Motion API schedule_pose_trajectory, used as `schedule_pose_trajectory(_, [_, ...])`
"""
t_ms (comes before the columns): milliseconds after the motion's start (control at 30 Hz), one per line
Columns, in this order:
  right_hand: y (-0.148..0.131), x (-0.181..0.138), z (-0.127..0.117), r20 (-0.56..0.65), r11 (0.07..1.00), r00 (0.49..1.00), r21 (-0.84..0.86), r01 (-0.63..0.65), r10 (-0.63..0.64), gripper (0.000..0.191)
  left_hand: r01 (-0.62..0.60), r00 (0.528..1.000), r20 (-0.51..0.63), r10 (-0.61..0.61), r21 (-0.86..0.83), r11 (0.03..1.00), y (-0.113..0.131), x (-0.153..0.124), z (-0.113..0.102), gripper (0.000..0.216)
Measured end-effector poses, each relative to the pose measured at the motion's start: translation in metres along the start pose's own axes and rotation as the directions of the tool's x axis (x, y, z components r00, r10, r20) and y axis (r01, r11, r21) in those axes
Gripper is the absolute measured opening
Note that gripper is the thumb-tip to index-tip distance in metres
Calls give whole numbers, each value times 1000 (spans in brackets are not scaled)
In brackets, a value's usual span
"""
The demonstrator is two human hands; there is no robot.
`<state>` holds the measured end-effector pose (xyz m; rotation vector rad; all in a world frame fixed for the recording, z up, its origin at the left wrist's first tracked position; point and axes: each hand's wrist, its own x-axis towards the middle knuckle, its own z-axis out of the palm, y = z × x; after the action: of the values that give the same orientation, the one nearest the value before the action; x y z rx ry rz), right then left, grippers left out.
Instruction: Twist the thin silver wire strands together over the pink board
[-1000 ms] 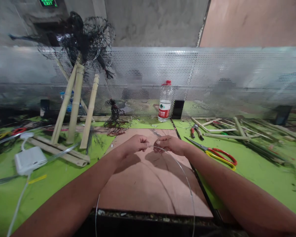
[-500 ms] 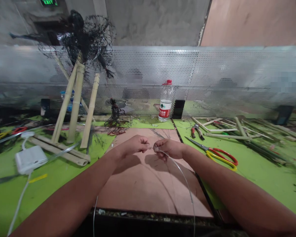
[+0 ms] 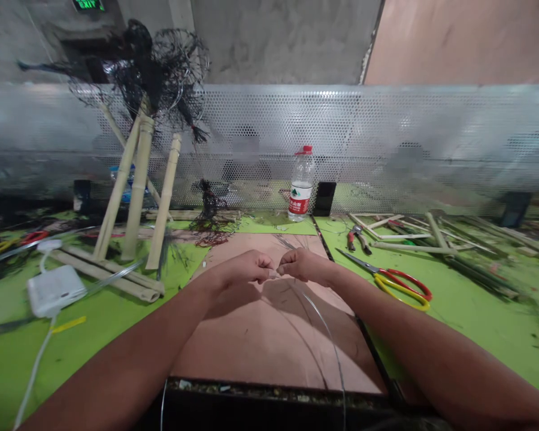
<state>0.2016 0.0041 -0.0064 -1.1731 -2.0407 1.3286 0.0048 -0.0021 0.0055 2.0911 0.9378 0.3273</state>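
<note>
A thin silvery wire (image 3: 330, 335) bends in a loop from my hands down past the front edge of the board. My left hand (image 3: 254, 267) is closed, its thumb and forefinger pinching the wire near one end. Close beside it, my right hand (image 3: 299, 264) also pinches the wire, with the fingertips of both hands nearly touching. The small bit between the fingertips is too fine to make out. Both hands are just above a pinkish-brown board (image 3: 251, 347), on which their shadows fall.
Right of the board lie scissors (image 3: 402, 287) with red and yellow handles and pliers (image 3: 358, 238). A water bottle (image 3: 300, 191) and a dark phone (image 3: 324, 199) stand behind. Bamboo tubes (image 3: 137, 185) rise at left near a white adapter (image 3: 56, 290). A perforated metal screen (image 3: 363, 131) crosses the back.
My right hand has turned so its knuckles face up more, still at the wire. The wire's hanging loop has swung slightly left.
</note>
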Motion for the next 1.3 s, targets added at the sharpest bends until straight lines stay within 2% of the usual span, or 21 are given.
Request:
schedule_pose_trajectory(133, [1,0,0,-82,993,997,-116,-21,12,25,25,1000,-7,-25,47,999,0,2,3,19])
schedule_pose_trajectory(267, [-4,-1,1,-168,985,985,-172,9,-38,25,28,998,-60,-24,66,997,0,4,5,19])
schedule_pose_trajectory(433, [-14,-7,6,-242,965,969,-260,-26,-39,26,67,989,-139,-47,143,988,-4,9,5,16])
schedule_pose_trajectory(667, [-17,-14,15,-249,903,950,-425,67,-188,31,99,967,-245,-66,122,988,-7,11,4,14])
schedule_pose_trajectory(767, [-21,-16,11,-184,942,978,-334,29,-95,31,75,972,-230,-50,104,992,-9,10,3,15])
schedule_pose_trajectory(867, [-23,-16,-2,-95,992,995,-115,-50,39,39,35,982,-186,-22,64,997,-9,8,2,21])
schedule_pose_trajectory(933, [-19,-14,-11,-152,999,987,24,-49,52,44,8,986,-164,1,54,999,-7,7,2,23])
schedule_pose_trajectory(1000, [-11,-11,-18,-198,989,978,138,-43,70,38,-8,987,-157,19,69,998,-4,6,2,22])
schedule_pose_trajectory(1067, [-3,-8,-21,-99,966,987,236,-101,127,30,-13,987,-158,28,94,995,-1,4,3,23])
schedule_pose_trajectory(1167, [5,-6,-16,118,932,978,304,-199,171,30,5,985,-170,14,108,994,4,3,4,25])
schedule_pose_trajectory(1300, [4,-5,-4,246,926,959,312,-214,139,33,42,985,-169,-22,116,992,8,3,6,27])
